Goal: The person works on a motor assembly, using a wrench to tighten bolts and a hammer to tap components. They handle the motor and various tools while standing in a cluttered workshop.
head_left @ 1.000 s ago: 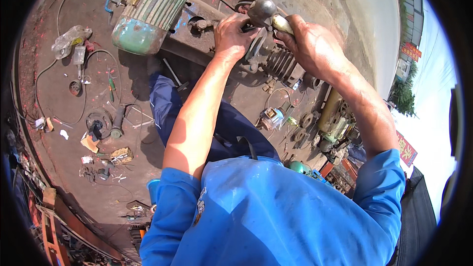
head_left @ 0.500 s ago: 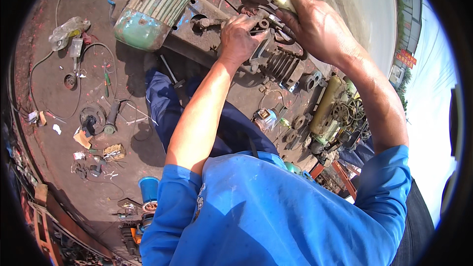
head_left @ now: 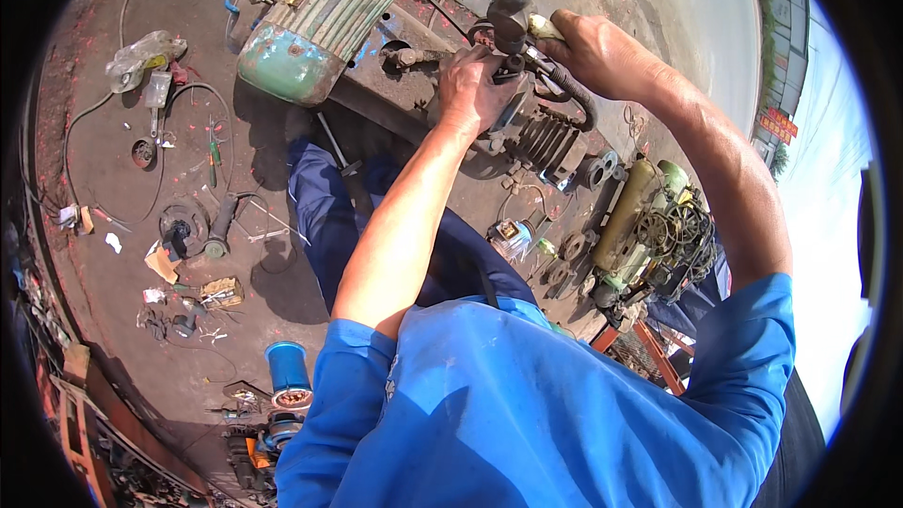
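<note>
My right hand [head_left: 607,58] is closed round the pale handle of a ball-peen hammer [head_left: 511,11]. Its dark head stands with the rounded end up, and the other end is just above or on a small round metal piece [head_left: 512,65]; I cannot tell if they touch. My left hand [head_left: 470,89] is beside that piece, fingers curled in at the greasy machine; what they grip is hidden. Close to my left hand is a finned compressor cylinder [head_left: 543,143] with a dark ribbed hose [head_left: 567,85] curving over it.
A green finned electric motor [head_left: 320,23] sits on the rusty metal base [head_left: 376,99], left of my hands. A T-shaped tool [head_left: 336,144] lies by my legs. Cables, an angle grinder [head_left: 220,226] and scraps litter the ground at left. At right is a yellowish tank [head_left: 628,212] with machinery.
The hammer head has come down toward the round piece beside my left hand. My left hand stays at the machine. The whole view has shifted slightly.
</note>
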Motion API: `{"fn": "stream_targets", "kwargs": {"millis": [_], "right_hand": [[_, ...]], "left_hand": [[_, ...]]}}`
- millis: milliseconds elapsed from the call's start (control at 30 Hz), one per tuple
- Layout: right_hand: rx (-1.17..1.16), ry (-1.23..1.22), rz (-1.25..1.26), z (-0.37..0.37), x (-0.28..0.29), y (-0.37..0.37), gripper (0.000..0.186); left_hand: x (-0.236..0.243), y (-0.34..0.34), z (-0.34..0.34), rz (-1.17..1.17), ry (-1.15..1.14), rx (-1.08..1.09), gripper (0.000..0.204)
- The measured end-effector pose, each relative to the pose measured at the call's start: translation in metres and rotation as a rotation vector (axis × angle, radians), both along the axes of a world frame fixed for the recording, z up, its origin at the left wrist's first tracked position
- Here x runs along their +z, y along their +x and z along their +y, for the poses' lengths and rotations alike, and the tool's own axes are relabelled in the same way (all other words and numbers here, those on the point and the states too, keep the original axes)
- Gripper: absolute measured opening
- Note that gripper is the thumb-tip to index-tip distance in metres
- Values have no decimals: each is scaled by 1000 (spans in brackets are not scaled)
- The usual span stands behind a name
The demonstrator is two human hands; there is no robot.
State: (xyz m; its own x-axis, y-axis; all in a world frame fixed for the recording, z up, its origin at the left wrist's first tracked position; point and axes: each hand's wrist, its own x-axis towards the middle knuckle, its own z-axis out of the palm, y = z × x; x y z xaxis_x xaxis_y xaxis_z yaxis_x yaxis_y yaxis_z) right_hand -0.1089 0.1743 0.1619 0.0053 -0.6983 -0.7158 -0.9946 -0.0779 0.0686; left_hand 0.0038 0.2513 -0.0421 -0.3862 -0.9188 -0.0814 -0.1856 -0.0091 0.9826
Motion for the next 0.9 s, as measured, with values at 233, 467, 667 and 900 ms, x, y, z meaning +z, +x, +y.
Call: {"fn": "stream_targets", "kwargs": {"millis": [233, 467, 667, 900], "right_hand": [[-42, -181, 6, 19, 20, 12, 39], [-140, -255, -91, 1, 30, 22, 39], [-69, -115, -21, 12, 5, -11, 38], [143, -65, 97, 29, 13, 26, 35]], "left_hand": [[1, 4, 0, -41, -108, 88, 24], [-8, 4, -2, -91, -119, 50, 39], [-4, 1, -5, 37, -41, -32, 39], [2, 5, -1, -13, -89, 70, 35]]}}
